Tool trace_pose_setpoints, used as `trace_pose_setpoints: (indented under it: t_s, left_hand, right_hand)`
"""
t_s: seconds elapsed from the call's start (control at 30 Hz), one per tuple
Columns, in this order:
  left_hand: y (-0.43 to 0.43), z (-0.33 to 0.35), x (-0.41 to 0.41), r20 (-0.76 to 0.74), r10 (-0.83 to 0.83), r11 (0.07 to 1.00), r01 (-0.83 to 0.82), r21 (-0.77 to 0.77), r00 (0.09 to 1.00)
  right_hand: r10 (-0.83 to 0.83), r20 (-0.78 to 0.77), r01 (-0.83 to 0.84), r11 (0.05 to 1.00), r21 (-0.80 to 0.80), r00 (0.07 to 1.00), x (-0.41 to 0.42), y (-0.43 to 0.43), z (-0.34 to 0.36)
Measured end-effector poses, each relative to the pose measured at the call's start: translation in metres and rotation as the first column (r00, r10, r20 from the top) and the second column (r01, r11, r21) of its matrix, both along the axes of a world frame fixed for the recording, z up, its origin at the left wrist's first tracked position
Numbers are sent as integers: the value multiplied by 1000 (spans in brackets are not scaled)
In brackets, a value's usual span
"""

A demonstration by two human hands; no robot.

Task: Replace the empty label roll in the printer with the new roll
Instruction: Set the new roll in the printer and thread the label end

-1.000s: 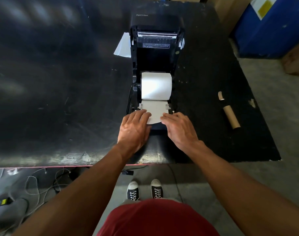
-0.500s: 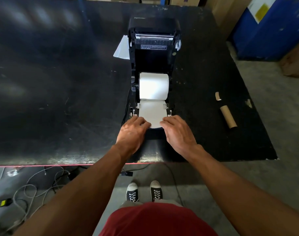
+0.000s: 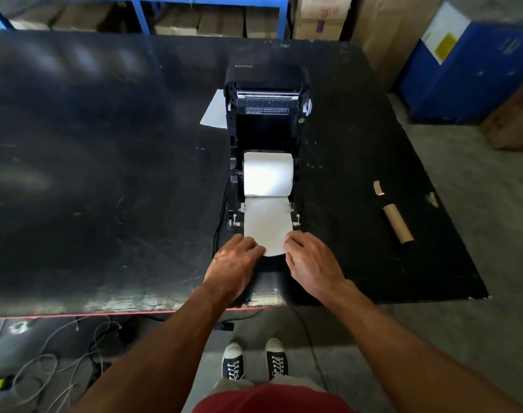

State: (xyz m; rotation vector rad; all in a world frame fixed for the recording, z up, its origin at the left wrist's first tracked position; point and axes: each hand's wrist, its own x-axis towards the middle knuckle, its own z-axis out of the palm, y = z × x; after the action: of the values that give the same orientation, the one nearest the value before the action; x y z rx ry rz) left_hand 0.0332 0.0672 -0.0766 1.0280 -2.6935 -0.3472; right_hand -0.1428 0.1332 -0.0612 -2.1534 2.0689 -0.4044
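Observation:
A black label printer (image 3: 267, 126) stands on the black table (image 3: 105, 174) with its lid swung open and back. A full white label roll (image 3: 267, 174) sits in its bay. The roll's free end, a white strip (image 3: 266, 225), lies flat between the two paper guides and reaches past the printer's front. My left hand (image 3: 233, 266) pinches the strip's left front corner. My right hand (image 3: 312, 263) pinches its right front corner. The empty brown cardboard core (image 3: 398, 224) lies on the table to the right of the printer.
A white sheet (image 3: 214, 110) lies by the printer's left rear. A small brown scrap (image 3: 378, 188) rests just beyond the core. Cables (image 3: 60, 353) trail on the floor under the table's near edge. Blue bin (image 3: 469, 70) and cardboard boxes stand at the back right.
Both hands have drawn back toward me with the strip's end, so more white paper lies out past the guides. The camera has tilted up a little.

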Motion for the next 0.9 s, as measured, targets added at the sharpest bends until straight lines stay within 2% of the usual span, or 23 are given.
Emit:
trace_pose_setpoints:
  t_s: [0.23,0.6,0.73,0.9]
  left_hand:
    - [3,-7,4,31,-53,998,54,-31,998]
    - [3,-14,3,156,-22,998,31,-60,988]
    - [1,-7,-4,124,0,997,9,-74,992]
    - [-15,-4,-20,-15,53,985,-54,-165,999]
  right_hand:
    - [19,-27,-19,1000,12,999,2,5,0]
    - [65,-65,-58,992,109,996,1,3,-5]
    - [76,-88,-62,987,147,993,2,1,-8]
    - [73,-121,-56,989,139,990,4,-3,-8]
